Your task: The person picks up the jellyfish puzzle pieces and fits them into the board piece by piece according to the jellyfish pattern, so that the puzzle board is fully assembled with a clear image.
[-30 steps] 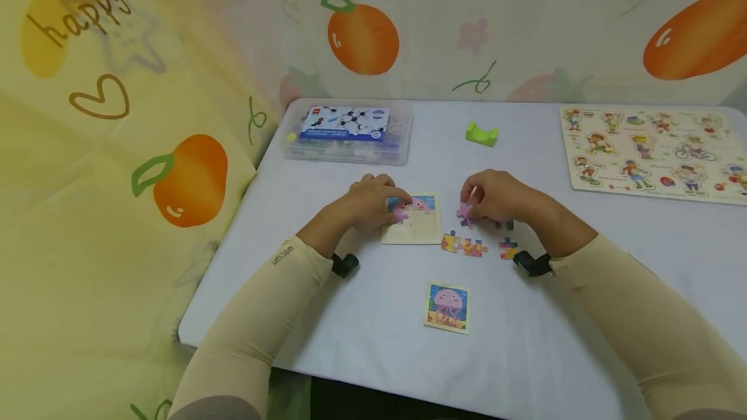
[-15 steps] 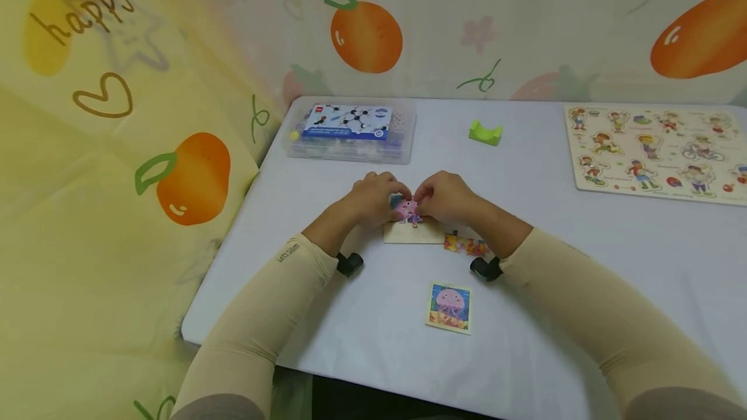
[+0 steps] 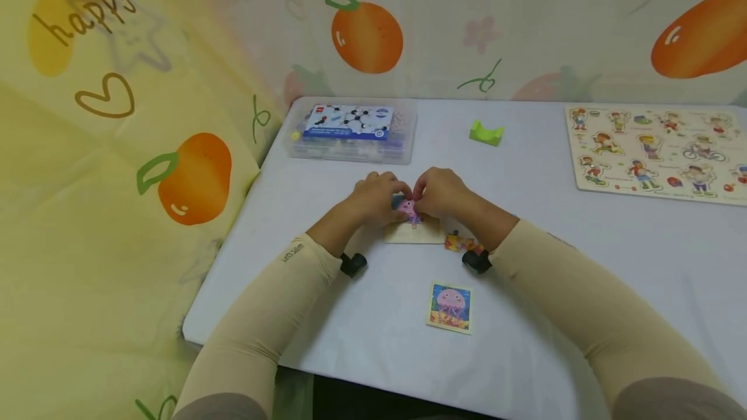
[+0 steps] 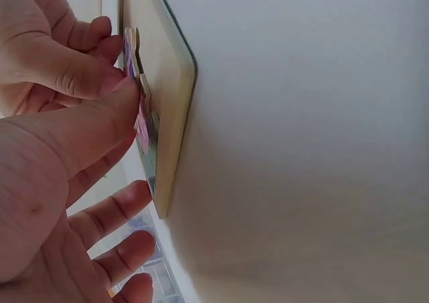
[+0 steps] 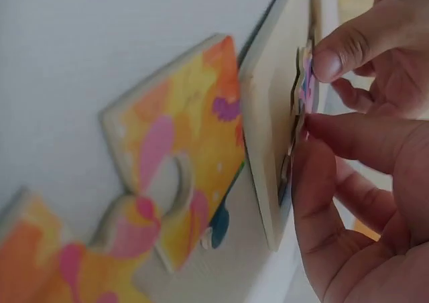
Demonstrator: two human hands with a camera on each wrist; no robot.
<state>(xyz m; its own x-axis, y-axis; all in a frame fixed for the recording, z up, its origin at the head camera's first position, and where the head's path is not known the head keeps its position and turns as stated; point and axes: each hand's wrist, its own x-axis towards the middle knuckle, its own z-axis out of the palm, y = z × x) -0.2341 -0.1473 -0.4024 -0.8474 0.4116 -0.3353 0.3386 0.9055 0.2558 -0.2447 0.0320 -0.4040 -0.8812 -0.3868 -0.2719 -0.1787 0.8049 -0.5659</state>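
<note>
Both hands meet over a small wooden puzzle board (image 3: 403, 234), whose lower part is bare wood. My left hand (image 3: 375, 201) pinches pink jellyfish jigsaw pieces (image 3: 410, 208) near the board's upper left. From the right, my right hand (image 3: 441, 193) holds a joining purple-pink jigsaw piece (image 5: 305, 82) with thumb and fingertips. In the left wrist view, the pieces (image 4: 142, 125) stand slightly raised from the board. Fingers hide much of the joint. Orange-yellow jigsaw pieces (image 3: 457, 242) lie right of the board, partly behind my right wrist. A jellyfish picture card (image 3: 449, 308) lies nearer me.
A clear plastic case (image 3: 350, 131) with a molecule-model label stands at the back left. Behind the board sits a green curved block (image 3: 486, 133). A large wooden figure puzzle (image 3: 659, 151) lies at the back right. The table's front edge (image 3: 373, 388) shows below.
My right hand has carried a purple-pink jigsaw piece leftward from the loose pieces onto the board, against the pieces at my left hand. The left hand has stayed almost in place.
</note>
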